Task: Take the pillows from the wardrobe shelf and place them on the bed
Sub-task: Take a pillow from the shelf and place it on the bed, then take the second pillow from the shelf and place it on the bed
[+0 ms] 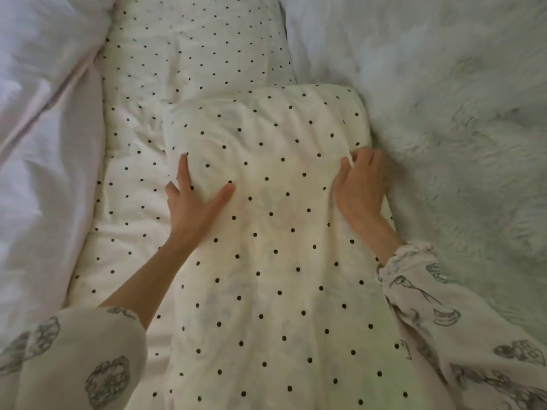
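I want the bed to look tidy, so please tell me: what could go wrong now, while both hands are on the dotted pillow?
1. The near pillow overlaps the far pillow, so it may sit crooked or slide off.
2. The right hand grips the pillow's edge beside the furry blanket; pulling could bunch the cover.
3. The left hand presses flat, possibly leaving a dent.

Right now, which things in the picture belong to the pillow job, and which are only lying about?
Belonging to the job:
- near polka-dot pillow, left hand flat on it, right hand gripping its edge
- far polka-dot pillow, partly under the near one

Only lying about:
- white duvet, left
- white furry blanket, right
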Demonstrator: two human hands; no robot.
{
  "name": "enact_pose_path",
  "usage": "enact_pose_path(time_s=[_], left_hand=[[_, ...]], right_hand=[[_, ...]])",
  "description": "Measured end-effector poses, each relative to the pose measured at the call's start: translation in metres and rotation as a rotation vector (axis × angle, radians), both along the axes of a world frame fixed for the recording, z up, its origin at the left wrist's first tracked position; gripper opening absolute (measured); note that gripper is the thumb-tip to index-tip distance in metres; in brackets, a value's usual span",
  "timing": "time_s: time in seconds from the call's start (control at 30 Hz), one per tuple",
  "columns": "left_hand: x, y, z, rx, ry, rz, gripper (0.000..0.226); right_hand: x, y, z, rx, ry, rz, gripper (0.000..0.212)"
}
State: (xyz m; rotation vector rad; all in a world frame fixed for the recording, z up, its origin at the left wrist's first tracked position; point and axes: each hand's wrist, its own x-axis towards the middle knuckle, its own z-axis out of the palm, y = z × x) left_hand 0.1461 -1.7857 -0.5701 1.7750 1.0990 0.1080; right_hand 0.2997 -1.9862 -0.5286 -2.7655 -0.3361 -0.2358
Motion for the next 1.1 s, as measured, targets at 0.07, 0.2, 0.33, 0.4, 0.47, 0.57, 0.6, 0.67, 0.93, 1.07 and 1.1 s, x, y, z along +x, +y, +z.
enact_pose_path(time_s=[0.07,0.2,0.33,0.4,0.47,0.57,0.6,0.67,0.93,1.07,1.1], left_hand=[[0.003,-0.002,-0.006,0.015,0.152,-0.108,0.1],[-0.004,-0.012,-0.004,0.338,0.293,-0.28,0.086],[-0.048,-0.068,-0.003,0.715,0.205,-0.625,0.065],[-0.072,-0.096,-0.004,0.714,0.271,-0.69,0.062],[-0.09,-0.109,-0.005,0.682,0.324,-0.669,0.062],[-0.112,-0.122,-0.003,0.636,0.333,-0.665,0.062],[-0.121,-0.13,-0.001,0.642,0.332,-0.676,0.061],[-0.141,-0.145,0.0,0.647,0.336,-0.687,0.061],[-0.215,-0.193,0.016,0.605,0.347,-0.78,0.054],[-0.245,-0.185,0.024,0.53,0.32,-0.864,0.055],[-0.252,-0.181,0.027,0.49,0.327,-0.887,0.056]], right_hand=[[0.001,-0.006,-0.009,-0.124,0.087,0.003,0.026],[-0.027,-0.026,-0.025,-0.287,0.145,0.128,0.051],[-0.066,-0.047,-0.029,-0.392,0.213,0.236,0.06],[-0.091,-0.059,-0.03,-0.44,0.239,0.292,0.059],[-0.119,-0.071,-0.029,-0.456,0.247,0.313,0.058],[-0.158,-0.089,-0.025,-0.466,0.287,0.295,0.059],[-0.17,-0.094,-0.024,-0.456,0.3,0.287,0.059],[-0.193,-0.106,-0.023,-0.438,0.313,0.268,0.059],[-0.267,-0.143,-0.014,-0.381,0.362,0.245,0.058],[-0.299,-0.143,-0.008,-0.38,0.474,0.223,0.056],[-0.306,-0.141,-0.004,-0.379,0.523,0.215,0.057]])
